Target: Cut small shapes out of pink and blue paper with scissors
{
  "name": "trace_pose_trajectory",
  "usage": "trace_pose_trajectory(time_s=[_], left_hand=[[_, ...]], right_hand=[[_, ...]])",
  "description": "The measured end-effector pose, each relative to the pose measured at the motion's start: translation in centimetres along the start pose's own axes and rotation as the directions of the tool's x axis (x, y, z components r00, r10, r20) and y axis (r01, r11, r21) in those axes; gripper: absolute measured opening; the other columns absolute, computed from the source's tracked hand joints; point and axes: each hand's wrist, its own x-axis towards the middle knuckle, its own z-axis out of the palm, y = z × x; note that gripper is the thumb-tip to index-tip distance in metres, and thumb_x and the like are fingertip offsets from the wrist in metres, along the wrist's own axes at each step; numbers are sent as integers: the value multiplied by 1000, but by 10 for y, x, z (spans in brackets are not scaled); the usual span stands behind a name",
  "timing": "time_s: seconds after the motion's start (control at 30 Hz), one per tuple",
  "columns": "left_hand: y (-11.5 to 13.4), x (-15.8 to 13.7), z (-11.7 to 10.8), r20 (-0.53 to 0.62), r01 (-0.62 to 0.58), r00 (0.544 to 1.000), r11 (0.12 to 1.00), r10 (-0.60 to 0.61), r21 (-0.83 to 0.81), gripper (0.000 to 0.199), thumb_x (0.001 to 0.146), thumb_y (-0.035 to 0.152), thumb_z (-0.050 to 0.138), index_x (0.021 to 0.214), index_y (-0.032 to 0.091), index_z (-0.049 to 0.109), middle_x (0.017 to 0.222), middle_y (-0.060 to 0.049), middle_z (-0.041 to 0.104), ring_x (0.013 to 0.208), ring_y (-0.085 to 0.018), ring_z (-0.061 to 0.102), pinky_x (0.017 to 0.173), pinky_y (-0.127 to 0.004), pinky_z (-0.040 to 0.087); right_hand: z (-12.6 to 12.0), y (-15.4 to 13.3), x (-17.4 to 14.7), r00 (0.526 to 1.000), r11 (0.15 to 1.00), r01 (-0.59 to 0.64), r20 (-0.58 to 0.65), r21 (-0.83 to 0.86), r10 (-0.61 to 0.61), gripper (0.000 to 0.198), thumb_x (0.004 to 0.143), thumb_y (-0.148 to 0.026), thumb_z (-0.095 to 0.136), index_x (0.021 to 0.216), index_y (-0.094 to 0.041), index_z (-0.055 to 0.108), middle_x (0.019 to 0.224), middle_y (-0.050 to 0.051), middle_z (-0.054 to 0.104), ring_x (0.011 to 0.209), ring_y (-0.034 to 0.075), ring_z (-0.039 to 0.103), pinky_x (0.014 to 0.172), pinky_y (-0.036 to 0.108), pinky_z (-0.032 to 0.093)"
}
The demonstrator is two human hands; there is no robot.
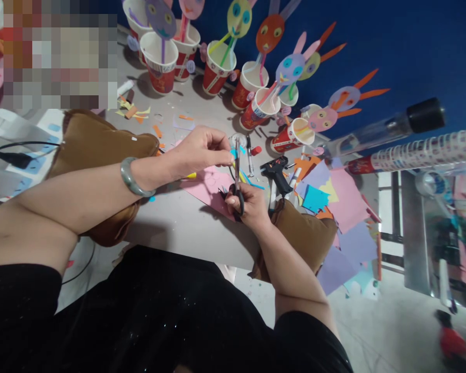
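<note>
My left hand (200,153), with a jade-like bangle on the wrist, pinches a small blue paper piece (233,154) between thumb and fingers. My right hand (254,206) is closed around the black handles of a pair of scissors (237,173). The scissor blades point up and away from me, right beside the blue piece; whether they touch it I cannot tell. Below both hands lies a pink paper sheet (202,190) on the grey table (186,228). Blue and yellow straws (252,181) lie just behind the scissors.
Red paper cups (217,77) with rabbit-faced paper heads on straws stand along the back. A black glue gun (277,173) and a pen (250,155) lie right of my hands. Brown cushions (101,150) flank the work area. Coloured paper (347,197) is piled at right.
</note>
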Motion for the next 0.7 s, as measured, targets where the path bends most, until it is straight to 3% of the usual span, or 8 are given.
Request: trace_pose_trajectory(time_s=[0.7], left_hand=[[-4, 3, -2, 1, -46, 999, 998, 47, -42, 22, 69, -4, 64, 58, 15, 59, 55, 4, 58, 55, -5, 53, 55, -20, 41]], right_hand=[[1, -2, 0, 1000, 1000, -8, 20, 9, 8, 65, 63, -80, 75, 57, -23, 44, 45, -5, 48, 41, 9, 39, 42, 25, 27]])
